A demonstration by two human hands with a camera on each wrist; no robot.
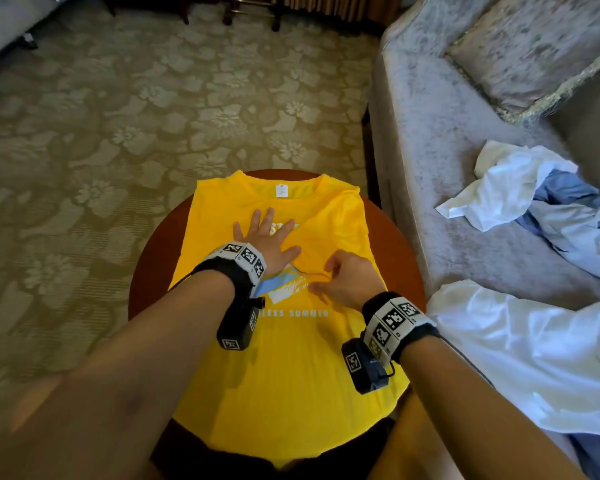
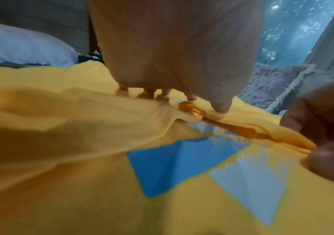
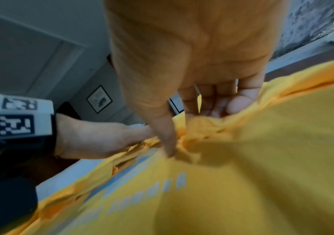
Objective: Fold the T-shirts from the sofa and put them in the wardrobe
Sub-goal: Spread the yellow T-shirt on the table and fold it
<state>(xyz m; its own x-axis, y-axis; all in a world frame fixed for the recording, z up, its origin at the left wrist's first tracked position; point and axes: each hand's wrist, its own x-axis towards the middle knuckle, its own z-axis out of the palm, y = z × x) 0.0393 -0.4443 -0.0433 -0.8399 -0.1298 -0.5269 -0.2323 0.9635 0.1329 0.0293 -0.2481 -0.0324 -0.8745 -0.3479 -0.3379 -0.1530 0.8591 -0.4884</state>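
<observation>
A bright yellow cotton T-shirt (image 1: 291, 368) with a blue-and-white chest print lay front-up, collar at 12 o'clock, across a round dark-red wooden bench (image 1: 146, 268), its hem hanging over the near edge. The person's left hand (image 1: 267, 237) lay flat on the chest print, fingers spread and straight, pressing the cloth down. The right hand (image 1: 347, 278), just beside it at 3 o'clock, pinched a fold of the shirt's right sleeve between thumb and curled fingers (image 3: 240, 103), the sleeve already turned in over the body of the shirt. Both wrists wore black bands with checkered marker blocks. At 3 o'clock from the bench stood a grey velvet sofa (image 1: 447, 140), on whose seat a crumpled white T-shirt (image 1: 506, 192) and a pale blue garment (image 1: 568, 192) lay touching, with another white garment (image 1: 534, 358) spread nearer the person. A beige floral carpet (image 1: 118, 133) covered the floor from 9 to 12 o'clock.
</observation>
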